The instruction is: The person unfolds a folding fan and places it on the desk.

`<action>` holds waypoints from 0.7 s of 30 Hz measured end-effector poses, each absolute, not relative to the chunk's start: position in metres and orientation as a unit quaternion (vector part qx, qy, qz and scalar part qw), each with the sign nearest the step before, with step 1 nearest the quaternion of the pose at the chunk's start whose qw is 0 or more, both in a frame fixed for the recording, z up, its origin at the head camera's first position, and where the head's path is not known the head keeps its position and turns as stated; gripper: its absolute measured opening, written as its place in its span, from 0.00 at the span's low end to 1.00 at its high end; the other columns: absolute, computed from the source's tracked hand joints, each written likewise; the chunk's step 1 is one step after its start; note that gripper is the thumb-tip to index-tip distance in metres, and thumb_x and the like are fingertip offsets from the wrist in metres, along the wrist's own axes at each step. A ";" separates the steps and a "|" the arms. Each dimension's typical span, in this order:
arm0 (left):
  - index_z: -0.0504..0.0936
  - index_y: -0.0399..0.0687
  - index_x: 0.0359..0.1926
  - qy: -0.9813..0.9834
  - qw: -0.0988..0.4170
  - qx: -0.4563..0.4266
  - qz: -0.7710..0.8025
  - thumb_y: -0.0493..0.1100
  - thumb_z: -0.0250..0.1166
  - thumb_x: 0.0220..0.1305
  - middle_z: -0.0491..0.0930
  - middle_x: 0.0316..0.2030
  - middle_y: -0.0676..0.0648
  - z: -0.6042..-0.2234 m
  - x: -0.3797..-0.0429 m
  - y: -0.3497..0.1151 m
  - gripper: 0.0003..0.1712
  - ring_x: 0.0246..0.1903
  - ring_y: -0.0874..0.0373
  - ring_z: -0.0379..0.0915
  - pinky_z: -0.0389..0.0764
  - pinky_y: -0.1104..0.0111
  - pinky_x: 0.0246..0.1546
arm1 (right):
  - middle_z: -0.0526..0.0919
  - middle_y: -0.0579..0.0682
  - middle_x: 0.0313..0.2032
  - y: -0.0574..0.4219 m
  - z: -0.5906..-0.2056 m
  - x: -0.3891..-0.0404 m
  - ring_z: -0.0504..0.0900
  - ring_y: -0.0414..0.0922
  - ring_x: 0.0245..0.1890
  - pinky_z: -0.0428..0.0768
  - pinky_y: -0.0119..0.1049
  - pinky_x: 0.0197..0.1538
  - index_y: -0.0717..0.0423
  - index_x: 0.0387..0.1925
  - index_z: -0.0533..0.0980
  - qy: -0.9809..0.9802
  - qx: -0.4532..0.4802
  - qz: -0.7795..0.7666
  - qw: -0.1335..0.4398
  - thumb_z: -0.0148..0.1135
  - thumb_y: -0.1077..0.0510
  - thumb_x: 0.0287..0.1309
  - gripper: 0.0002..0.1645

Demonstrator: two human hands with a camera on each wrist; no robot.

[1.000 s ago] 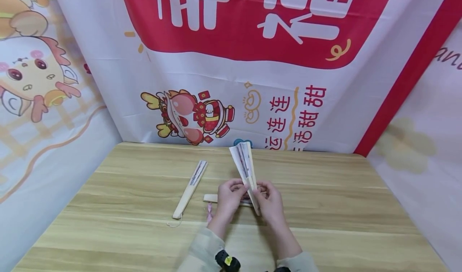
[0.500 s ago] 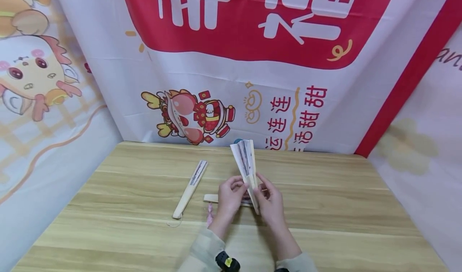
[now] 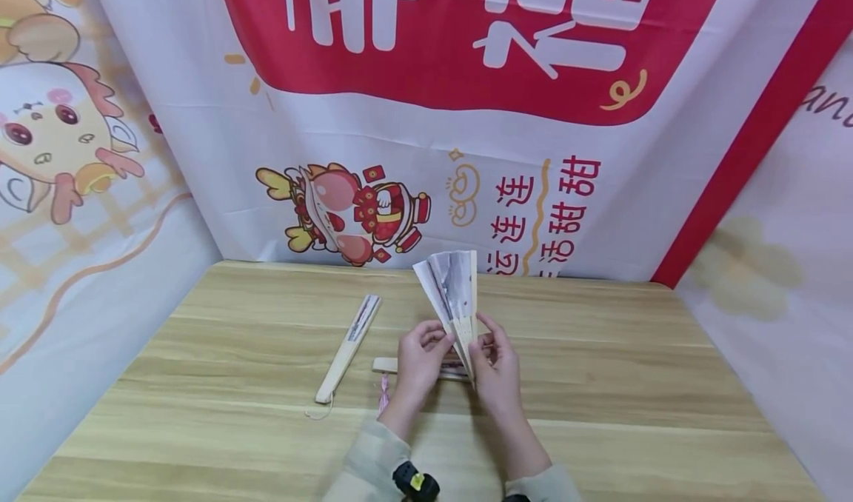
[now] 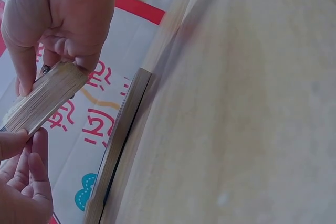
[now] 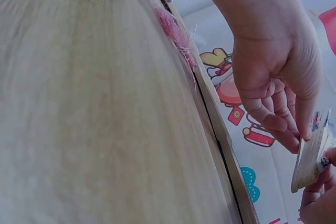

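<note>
A partly spread folding fan (image 3: 458, 287) with pale ribs and printed pleats stands raised above the table in both hands. My left hand (image 3: 421, 357) pinches its left edge, a little above the narrow end. Along the right edge, my right hand (image 3: 498, 365) grips the fan between thumb and fingers. In the left wrist view the fan's wooden rib end (image 4: 50, 95) shows close up, with a small rivet. Behind and beneath the hands lies a closed fan (image 3: 385, 365) with a pink tassel (image 3: 383, 392), its middle partly hidden.
Another closed fan (image 3: 348, 350) with a thin cord loop lies slanted on the wooden table (image 3: 633, 383), left of the hands. A printed cloth backdrop (image 3: 373, 132) hangs at the table's far edge. Further cloth stands at both sides.
The held fan has spread wider: its left edge leans further left while its right edge has moved right to nearly upright. Both hands keep hold. The fans on the table stay put.
</note>
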State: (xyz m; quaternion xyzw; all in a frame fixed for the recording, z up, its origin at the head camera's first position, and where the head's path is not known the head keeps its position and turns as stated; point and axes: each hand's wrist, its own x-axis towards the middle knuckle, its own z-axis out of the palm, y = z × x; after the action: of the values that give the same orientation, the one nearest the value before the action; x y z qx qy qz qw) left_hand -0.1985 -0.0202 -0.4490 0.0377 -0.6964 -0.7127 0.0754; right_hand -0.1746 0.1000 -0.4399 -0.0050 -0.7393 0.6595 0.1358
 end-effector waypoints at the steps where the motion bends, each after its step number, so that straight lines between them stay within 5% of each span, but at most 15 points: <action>1: 0.80 0.29 0.49 -0.694 0.074 0.038 -0.716 0.31 0.68 0.59 0.85 0.40 0.34 -0.449 -0.198 -0.020 0.17 0.38 0.51 0.85 0.86 0.73 0.41 | 0.75 0.57 0.34 0.100 -0.440 -0.175 0.72 0.37 0.29 0.75 0.23 0.31 0.56 0.65 0.71 -0.739 -0.007 0.659 0.138 0.57 0.74 0.61 0.31; 9: 0.80 0.30 0.48 -0.691 0.072 0.041 -0.718 0.32 0.68 0.59 0.85 0.40 0.33 -0.447 -0.197 -0.020 0.16 0.35 0.56 0.84 0.85 0.74 0.39 | 0.75 0.54 0.34 0.099 -0.439 -0.174 0.71 0.38 0.29 0.74 0.24 0.31 0.56 0.65 0.71 -0.735 -0.026 0.661 0.150 0.56 0.74 0.61 0.31; 16: 0.79 0.29 0.47 -0.690 0.071 0.039 -0.719 0.31 0.68 0.59 0.85 0.39 0.33 -0.446 -0.197 -0.020 0.16 0.37 0.45 0.85 0.85 0.74 0.37 | 0.74 0.51 0.33 0.098 -0.440 -0.173 0.70 0.37 0.29 0.73 0.24 0.31 0.56 0.64 0.72 -0.731 -0.038 0.661 0.166 0.56 0.75 0.60 0.31; 21: 0.79 0.27 0.47 -0.682 0.072 0.038 -0.727 0.30 0.68 0.59 0.85 0.38 0.32 -0.445 -0.197 -0.020 0.15 0.34 0.49 0.85 0.87 0.70 0.38 | 0.73 0.52 0.33 0.098 -0.439 -0.173 0.70 0.37 0.29 0.72 0.23 0.33 0.58 0.64 0.71 -0.720 -0.036 0.667 0.188 0.55 0.76 0.60 0.31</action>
State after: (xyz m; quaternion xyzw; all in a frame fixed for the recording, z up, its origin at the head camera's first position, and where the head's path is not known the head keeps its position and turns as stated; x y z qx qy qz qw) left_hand -0.1974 -0.0196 -0.4449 0.0377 -0.6816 -0.7272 0.0721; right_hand -0.1730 0.0983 -0.4393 -0.0357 -0.7201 0.6670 0.1880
